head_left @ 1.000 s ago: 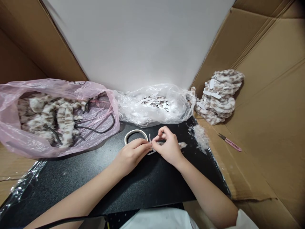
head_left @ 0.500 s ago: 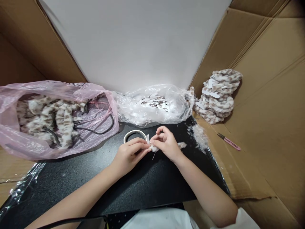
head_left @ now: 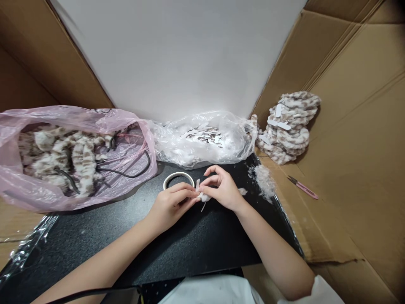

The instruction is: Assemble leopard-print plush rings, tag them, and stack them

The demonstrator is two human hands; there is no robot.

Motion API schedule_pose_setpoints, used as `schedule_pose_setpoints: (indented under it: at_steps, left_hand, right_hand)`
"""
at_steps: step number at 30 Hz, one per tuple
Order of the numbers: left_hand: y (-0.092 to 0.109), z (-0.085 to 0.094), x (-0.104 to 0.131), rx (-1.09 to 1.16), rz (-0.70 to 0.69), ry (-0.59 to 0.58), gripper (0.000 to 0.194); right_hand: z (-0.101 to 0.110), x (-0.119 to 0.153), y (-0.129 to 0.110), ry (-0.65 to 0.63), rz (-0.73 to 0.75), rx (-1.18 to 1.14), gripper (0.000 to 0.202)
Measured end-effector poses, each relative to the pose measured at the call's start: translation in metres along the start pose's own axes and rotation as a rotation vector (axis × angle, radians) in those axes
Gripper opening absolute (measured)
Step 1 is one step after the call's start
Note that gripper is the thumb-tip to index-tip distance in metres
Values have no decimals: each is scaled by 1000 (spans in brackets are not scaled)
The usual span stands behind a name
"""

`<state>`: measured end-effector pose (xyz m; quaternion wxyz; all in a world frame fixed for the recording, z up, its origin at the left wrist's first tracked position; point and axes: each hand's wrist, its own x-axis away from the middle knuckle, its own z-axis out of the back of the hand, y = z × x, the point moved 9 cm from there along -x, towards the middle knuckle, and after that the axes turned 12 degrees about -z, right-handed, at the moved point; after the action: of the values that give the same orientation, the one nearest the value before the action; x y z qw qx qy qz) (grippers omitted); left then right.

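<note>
My left hand [head_left: 172,206] pinches a small white fluffy fur piece [head_left: 205,197] between thumb and fingers, above the black tabletop [head_left: 133,236]. A narrow whitish strip [head_left: 198,184] sticks up at its fingertips, and a thin pale end [head_left: 203,207] pokes out below the fur. From the other side, my right hand [head_left: 223,191] closes thumb and forefinger at the same piece, its other fingers curled loosely; the exact spot it grips is partly hidden. Just behind my left hand lies a roll of whitish tape [head_left: 179,173].
A pink plastic bag [head_left: 110,120] with striped fur pieces and dark cords lies left. Behind my hands sits a clear bag [head_left: 171,147] of white strips. Rightward are a fur stack [head_left: 292,128], pink thread snips [head_left: 303,188], loose fluff [head_left: 264,181] and a fur scrap [head_left: 242,191].
My right hand's fingers have spread a little and shifted slightly up. The thin pale end below the fur shows more plainly, and the strip has tilted slightly. My left hand stays nearly in place.
</note>
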<state>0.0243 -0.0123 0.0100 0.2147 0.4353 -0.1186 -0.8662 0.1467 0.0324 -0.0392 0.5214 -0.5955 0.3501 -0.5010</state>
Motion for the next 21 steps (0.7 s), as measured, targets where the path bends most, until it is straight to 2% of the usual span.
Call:
schedule_pose_setpoints:
  at_steps: [6,9,11,14,17,21]
  left_hand:
    - [0,0,0,15,-14,2,4]
    - [0,-1,0,7,-23,5,3]
    - [0,0,-1,-3,-19,12,4]
    - [0,1,-1,-9,-20,23,4]
    - [1,2,-1,8,-28,35,5]
    - [-1,4,0,18,-15,47,6]
  right_hand:
    - [2,6,-11,91,120,174,29]
    - [1,5,-8,119,130,86,32]
    - [0,0,1,99,61,-97,38]
    - [-6,-7,21,49,-121,-368,46]
    - [-10,-7,30,8,-253,-487,48]
    - [-6,-5,21,-14,-206,-455,45]
